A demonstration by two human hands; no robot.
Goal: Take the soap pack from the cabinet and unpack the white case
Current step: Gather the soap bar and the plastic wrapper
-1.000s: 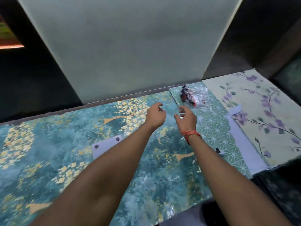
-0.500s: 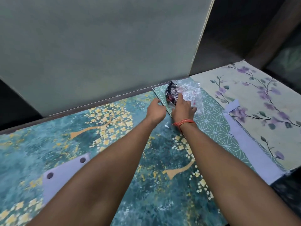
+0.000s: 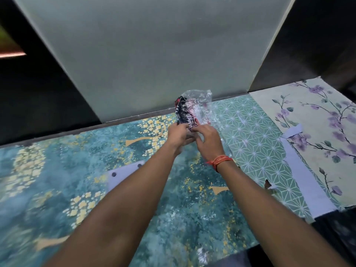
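Soap pack: raised upright just before the grey panel; left hand and right hand pinch its lower edge, likely to tear it open.

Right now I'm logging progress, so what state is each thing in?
soap pack: lifted upright off the surface, held at its lower edge, clear wrap still on
left hand: closed on the pack's bottom edge
right hand: closed on the pack's bottom edge
orange thread band: tied round the right wrist
patterned sheets: lying flat, overlapping
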